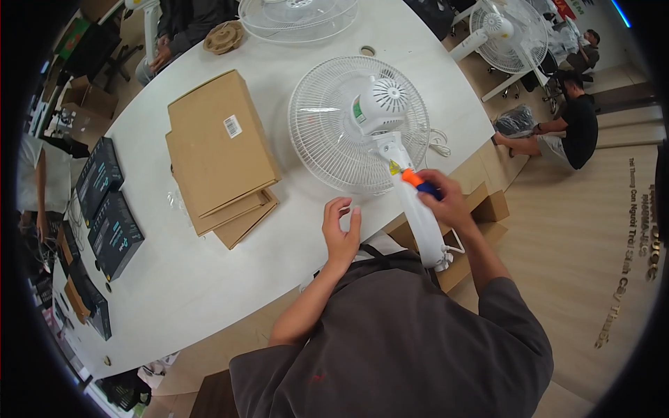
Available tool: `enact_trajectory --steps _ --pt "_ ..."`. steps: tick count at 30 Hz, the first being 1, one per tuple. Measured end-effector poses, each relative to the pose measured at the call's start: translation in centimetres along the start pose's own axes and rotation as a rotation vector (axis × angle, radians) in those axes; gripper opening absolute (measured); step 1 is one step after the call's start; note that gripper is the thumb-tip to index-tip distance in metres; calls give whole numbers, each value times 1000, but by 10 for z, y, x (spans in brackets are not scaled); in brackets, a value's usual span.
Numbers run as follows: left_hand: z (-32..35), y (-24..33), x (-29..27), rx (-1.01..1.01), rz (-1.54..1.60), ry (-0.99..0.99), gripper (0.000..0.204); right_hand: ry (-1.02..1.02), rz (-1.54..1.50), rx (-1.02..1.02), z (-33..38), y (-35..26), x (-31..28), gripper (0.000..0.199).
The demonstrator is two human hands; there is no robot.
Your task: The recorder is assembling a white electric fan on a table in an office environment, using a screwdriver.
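Observation:
A white fan (380, 104) lies face down on the table, its round wire grille flat and its motor housing upward. Its white neck (418, 223) reaches over the table's near edge toward my body. My right hand (449, 202) is closed around an orange-and-blue screwdriver (420, 182), which lies against the upper neck beside a yellow warning sticker. The screwdriver's tip is hidden from me. My left hand (341, 233) hovers near the table edge below the grille, fingers curled and apart, holding nothing.
Flat cardboard boxes (216, 139) are stacked left of the fan. Dark boxes (115, 233) stand farther left on the white table (188, 299). Another fan grille (298, 19) lies at the far side. Open cardboard (481, 237) sits below the right edge. A person (575, 125) crouches at right.

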State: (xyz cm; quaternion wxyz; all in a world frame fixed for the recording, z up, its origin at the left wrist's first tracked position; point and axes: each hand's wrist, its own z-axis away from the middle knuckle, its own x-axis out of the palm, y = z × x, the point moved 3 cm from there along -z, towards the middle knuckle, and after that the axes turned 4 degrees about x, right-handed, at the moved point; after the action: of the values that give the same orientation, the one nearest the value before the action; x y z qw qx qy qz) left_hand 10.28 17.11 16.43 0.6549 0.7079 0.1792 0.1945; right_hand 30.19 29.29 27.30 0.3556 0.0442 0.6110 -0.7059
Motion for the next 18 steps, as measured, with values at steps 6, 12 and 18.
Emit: enact_trajectory --steps 6,12,18 --pt "-43 3 75 -124 -118 -147 48 138 -279 190 -17 72 -89 35" --pt "-65 -5 129 -238 -401 -201 83 100 -194 11 -62 144 -102 27" --pt "-63 -3 145 -282 -425 -130 87 132 -221 -51 -94 165 -84 25"
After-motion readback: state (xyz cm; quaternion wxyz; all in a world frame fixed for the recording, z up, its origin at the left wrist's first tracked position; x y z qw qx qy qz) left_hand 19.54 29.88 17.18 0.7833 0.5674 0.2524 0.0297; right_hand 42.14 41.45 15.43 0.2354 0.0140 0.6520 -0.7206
